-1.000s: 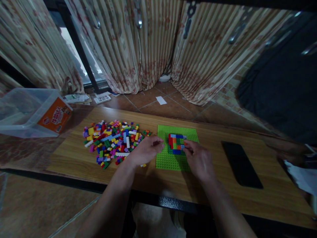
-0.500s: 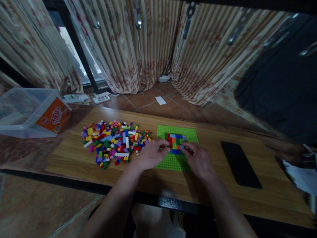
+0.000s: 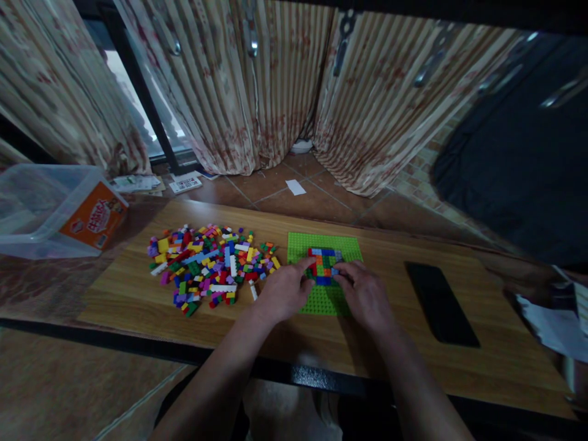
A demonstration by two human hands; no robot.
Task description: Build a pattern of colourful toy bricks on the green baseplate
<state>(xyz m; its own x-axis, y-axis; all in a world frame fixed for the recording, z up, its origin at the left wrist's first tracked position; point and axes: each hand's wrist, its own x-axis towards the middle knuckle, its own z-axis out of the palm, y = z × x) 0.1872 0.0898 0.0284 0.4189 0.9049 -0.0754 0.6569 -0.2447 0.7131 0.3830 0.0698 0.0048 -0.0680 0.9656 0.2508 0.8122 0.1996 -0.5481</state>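
Note:
A small build of toy bricks (image 3: pixel 326 261), in red, blue, orange and green, sits on a bright green studded baseplate (image 3: pixel 321 305). My left hand (image 3: pixel 285 289) is at the left side of the build, its index finger and thumb closed against the red edge. From the right, my right hand (image 3: pixel 365 293) has thumb and index finger closed on the edge near a light blue brick. The fingers cover part of both side edges. A big loose pile of mixed bricks (image 3: pixel 206 269) spreads to the left of my left hand.
All this lies on a wooden board (image 3: pixel 138 300). A black phone-like slab (image 3: pixel 441 304) lies to the right. Beyond the board's left end stands a clear plastic box (image 3: pixel 50 205) with an orange label. Striped curtains (image 3: pixel 280 92) hang behind; papers (image 3: pixel 554 324) lie at far right.
The left index finger has shifted onto the red edge of the build, and the left hand sits slightly lower. The right hand stays at the right edge. The view has moved slightly.

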